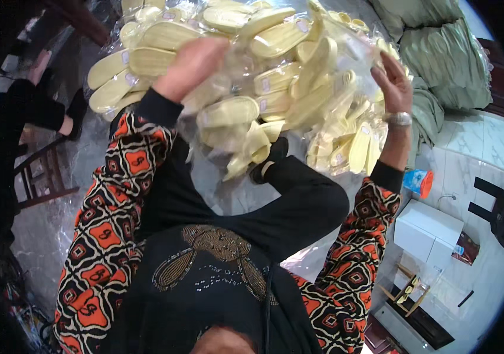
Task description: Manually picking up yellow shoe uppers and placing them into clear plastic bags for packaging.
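A big heap of pale yellow slippers (284, 38) in clear plastic bags lies before me. My right hand (395, 85), with a watch at its wrist, pinches the edge of a clear plastic bag (361, 50) at the heap's right side. Pale yellow slippers (317, 88) show through the plastic between my hands. My left hand (196, 65) hovers over the left part of the heap, somewhat blurred, its fingers curled closed. What they grip is hidden. Just below it, a bagged slipper (228, 112) hangs or lies near my knees.
Large pale green sacks (447, 62) stand at the upper right. A person in dark clothes (42, 106) is at the left, near a wooden stool (45, 174). To the right are a blue and orange packet (418, 182), a white cabinet (428, 227) and a small wooden stool (406, 290).
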Tool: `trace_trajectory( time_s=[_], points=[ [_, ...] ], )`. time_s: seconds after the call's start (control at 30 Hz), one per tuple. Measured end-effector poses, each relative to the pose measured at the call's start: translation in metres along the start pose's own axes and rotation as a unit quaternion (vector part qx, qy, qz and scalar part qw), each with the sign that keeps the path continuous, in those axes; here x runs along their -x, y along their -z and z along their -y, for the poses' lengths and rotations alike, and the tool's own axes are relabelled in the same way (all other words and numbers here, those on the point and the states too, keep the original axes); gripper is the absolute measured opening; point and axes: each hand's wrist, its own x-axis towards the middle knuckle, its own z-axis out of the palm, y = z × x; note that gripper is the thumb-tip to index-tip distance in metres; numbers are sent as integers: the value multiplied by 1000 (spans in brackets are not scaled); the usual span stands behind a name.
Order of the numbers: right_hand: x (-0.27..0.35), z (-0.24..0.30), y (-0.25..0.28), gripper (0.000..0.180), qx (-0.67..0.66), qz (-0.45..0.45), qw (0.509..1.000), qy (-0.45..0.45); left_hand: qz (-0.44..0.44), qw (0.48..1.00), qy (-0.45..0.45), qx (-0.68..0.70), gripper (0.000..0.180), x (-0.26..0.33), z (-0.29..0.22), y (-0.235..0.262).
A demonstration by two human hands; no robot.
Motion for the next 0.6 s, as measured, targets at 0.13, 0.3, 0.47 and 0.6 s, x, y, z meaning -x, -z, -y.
trace_trajectory(
  time_s=[0.13,0.3,0.47,0.6],
  points=[
    [-15,-11,-58,70,79,63,994,29,46,935,254,-244,17,-16,9,45],
    [6,-75,-130,98,298,-17,947,121,-146,938,186,-255,11,-4,28,63],
    [105,-192,-183,51,-84,-97,928,-351,-119,950,172,-233,12,1,43,46],
    [208,-260,-251,31,-288,-59,673,-679,-106,957,175,-204,13,-3,36,44]
  ],
)
